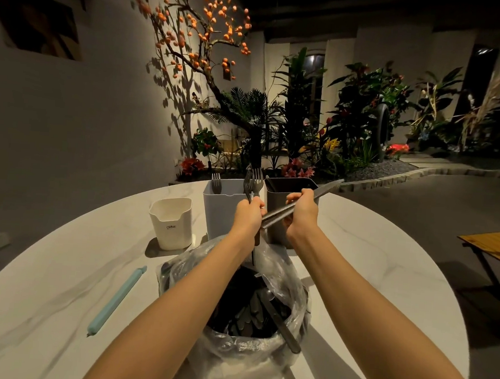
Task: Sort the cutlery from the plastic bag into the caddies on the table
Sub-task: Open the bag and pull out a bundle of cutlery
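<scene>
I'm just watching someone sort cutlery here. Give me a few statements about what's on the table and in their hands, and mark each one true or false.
1. The left hand grips a bunch of dark metal forks. True.
2. The right hand holds nothing. False: it grips a long grey table knife.
3. The small white plastic caddy is full of spoons. False: no cutlery shows in it.
4. One fork stands in the tall light-grey caddy. True.
5. A pale blue bag clip lies left of the clear plastic bag. True.
</scene>
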Action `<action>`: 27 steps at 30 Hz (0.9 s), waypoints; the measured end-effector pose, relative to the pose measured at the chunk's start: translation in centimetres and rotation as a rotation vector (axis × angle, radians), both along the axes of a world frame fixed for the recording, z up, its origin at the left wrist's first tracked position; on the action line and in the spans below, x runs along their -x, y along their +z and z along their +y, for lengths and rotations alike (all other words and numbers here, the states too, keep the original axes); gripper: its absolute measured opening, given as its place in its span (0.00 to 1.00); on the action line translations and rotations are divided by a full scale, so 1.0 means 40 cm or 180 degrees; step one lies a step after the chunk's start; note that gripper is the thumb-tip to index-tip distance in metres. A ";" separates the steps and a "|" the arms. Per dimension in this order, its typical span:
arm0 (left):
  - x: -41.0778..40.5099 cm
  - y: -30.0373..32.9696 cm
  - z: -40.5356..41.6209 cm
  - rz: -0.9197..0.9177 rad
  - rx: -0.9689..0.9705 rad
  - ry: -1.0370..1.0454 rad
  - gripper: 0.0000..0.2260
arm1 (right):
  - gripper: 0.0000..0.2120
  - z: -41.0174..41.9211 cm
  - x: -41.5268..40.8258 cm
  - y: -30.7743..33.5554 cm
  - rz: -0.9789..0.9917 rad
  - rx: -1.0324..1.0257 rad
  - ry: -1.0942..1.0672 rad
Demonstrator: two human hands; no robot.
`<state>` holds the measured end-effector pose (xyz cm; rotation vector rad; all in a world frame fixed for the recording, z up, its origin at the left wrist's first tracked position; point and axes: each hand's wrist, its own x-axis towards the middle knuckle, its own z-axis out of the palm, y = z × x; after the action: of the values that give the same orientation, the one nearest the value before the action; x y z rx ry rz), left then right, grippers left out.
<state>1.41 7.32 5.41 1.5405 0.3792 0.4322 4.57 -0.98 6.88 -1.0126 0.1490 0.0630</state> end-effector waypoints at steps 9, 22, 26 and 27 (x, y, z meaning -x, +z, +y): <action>-0.066 0.025 0.028 0.0091 0.0154 -0.0042 0.11 | 0.22 -0.022 -0.080 0.053 -0.0394 0.0438 -0.0878; -0.104 0.022 0.032 0.0107 0.0158 -0.0258 0.11 | 0.21 0.010 -0.205 0.006 -0.1413 0.3729 -0.0613; -0.096 0.027 0.034 0.0050 0.0211 -0.0360 0.11 | 0.26 0.033 -0.197 0.004 -0.1330 0.3890 -0.0216; -0.093 0.029 0.035 0.0048 0.0195 -0.0373 0.11 | 0.27 0.034 -0.189 0.004 -0.1339 0.3789 -0.0249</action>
<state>5.14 8.70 6.56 1.4985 0.3094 0.3150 12.13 0.36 7.06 -2.1743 -0.1964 -0.3523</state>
